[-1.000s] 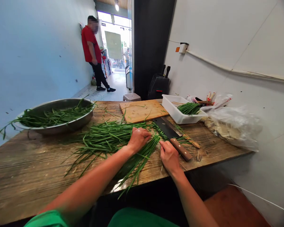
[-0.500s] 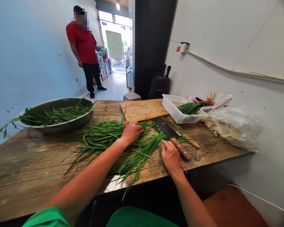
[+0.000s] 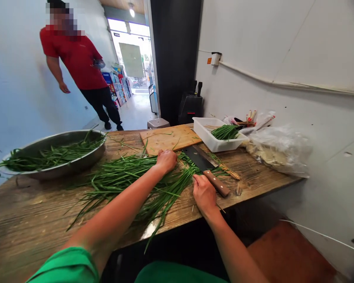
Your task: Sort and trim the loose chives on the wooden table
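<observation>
Long green garlic chives (image 3: 118, 173) lie in a loose heap across the wooden table. My left hand (image 3: 166, 160) is closed over the heap's right end, its fingers curled round some stalks and mostly hidden. Lower and to the right, my right hand (image 3: 204, 192) is pinched shut beside a fanned bunch of chives (image 3: 168, 196). The end of a thin bamboo skewer (image 3: 221, 208) sticks out past its wrist; its other end is hidden. Just right of the bunch lies a cleaver (image 3: 215, 182) with a brown wooden handle, its dark blade over cut chive pieces.
A steel basin (image 3: 56, 167) of chives stands at left. Behind my hands are a cutting board (image 3: 171, 137) and a white plastic box (image 3: 216, 145) holding chives. Skewers (image 3: 231, 171) and a clear plastic bag (image 3: 277, 151) lie at right. A person in red (image 3: 76, 63) is beyond the table.
The person in red has come closer and shifted left in view. My view has turned slightly right. Both hands stay in nearly the same places, the left a little nearer the bunch.
</observation>
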### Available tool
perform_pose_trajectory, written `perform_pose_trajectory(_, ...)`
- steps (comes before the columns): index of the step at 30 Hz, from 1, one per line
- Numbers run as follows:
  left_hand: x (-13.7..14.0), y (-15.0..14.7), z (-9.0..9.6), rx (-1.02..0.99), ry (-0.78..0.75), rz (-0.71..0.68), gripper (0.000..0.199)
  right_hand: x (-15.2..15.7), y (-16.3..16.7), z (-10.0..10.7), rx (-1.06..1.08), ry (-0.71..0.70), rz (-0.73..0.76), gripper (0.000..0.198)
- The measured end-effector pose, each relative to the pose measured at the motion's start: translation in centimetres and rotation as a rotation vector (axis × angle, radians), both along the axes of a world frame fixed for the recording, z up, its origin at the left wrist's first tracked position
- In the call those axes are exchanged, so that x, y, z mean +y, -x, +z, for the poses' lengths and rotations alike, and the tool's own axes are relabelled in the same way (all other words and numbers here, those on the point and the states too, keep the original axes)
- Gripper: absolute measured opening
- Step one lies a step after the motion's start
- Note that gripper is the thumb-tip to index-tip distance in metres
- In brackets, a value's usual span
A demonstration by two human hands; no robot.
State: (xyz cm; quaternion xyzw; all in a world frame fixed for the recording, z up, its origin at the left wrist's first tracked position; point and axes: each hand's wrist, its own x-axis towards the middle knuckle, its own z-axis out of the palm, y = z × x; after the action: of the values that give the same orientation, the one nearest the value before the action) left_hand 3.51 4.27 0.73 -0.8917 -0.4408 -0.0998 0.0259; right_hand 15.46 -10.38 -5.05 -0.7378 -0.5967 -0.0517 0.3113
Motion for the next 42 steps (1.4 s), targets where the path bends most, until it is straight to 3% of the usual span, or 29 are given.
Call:
perform_pose_trajectory(3, -0.2, 0.5, -0.2, -0.13, 0.034, 0.009, 0.026, -0.1, 0.0, 0.0, -0.004, -0.002, 0.0, 0.025)
perform_pose_trajectory(7, -0.3, 1.7, -1.4, -0.398, 0.228, 0.085, 0.032, -0.2, -0.1, -0.1, -0.003, -0.004, 0.024, 0.024)
perform_pose_trajectory(12, 0.3, 2.2, -2.4, -0.588, 0.332, 0.056, 0.038, -0.1, -0.1, -0.2, 0.006, 0.0, 0.037, 0.025)
perform_pose_trajectory(34, -0.6, 1.9, -2.1, -0.603, 0.36, 0.032, 0.027, -0.2, 0.0, 0.1, 0.017, 0.012, 0.031, 0.026)
perform_pose_trajectory(42, -2.7, 1.1, -1.1, -0.405, 0.49, -0.326, 0.024, 0.0, -0.2, 0.0, 0.009, -0.011, 0.025, 0.027)
